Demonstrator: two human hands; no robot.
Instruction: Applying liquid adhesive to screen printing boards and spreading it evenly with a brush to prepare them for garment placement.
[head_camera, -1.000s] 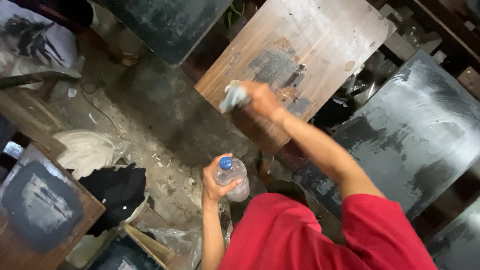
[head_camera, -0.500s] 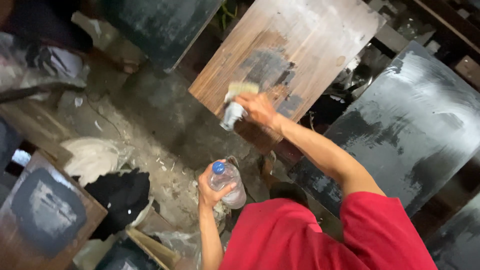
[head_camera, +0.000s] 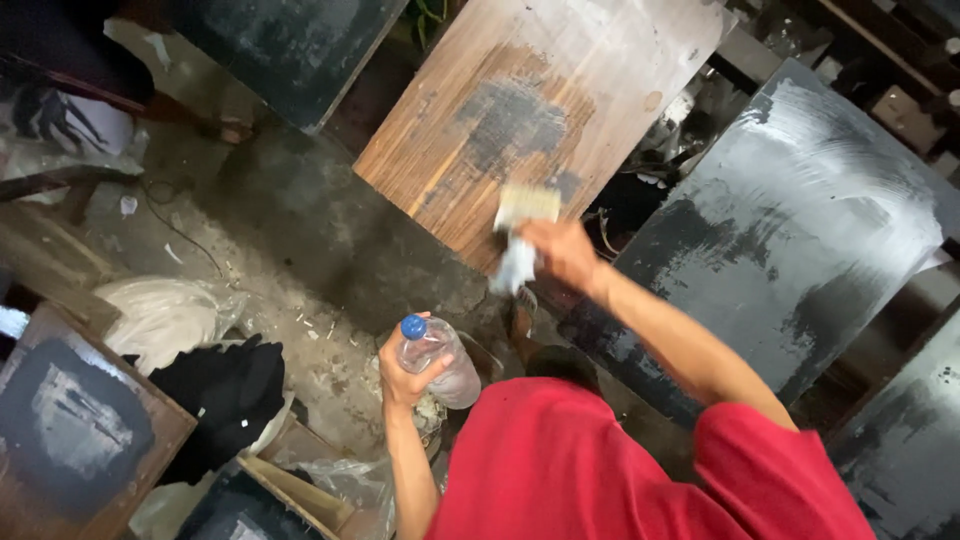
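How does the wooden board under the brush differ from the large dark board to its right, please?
The wooden board shows bare brown grain with only a grey patch near its middle; the dark board is almost wholly black with pale streaks. The right hand holds the brush at the wooden board's near edge, while nothing touches the dark board. The left hand grips a bottle, away from both. Both boards are flat, rectangular and lie at a slant.

The wooden board (head_camera: 560, 80) is brown-grained with a grey-black patch. The bottle (head_camera: 435, 360) is clear — its cap blue. The shirt (head_camera: 600, 470) is red — the brush (head_camera: 527, 205) bristles pale.
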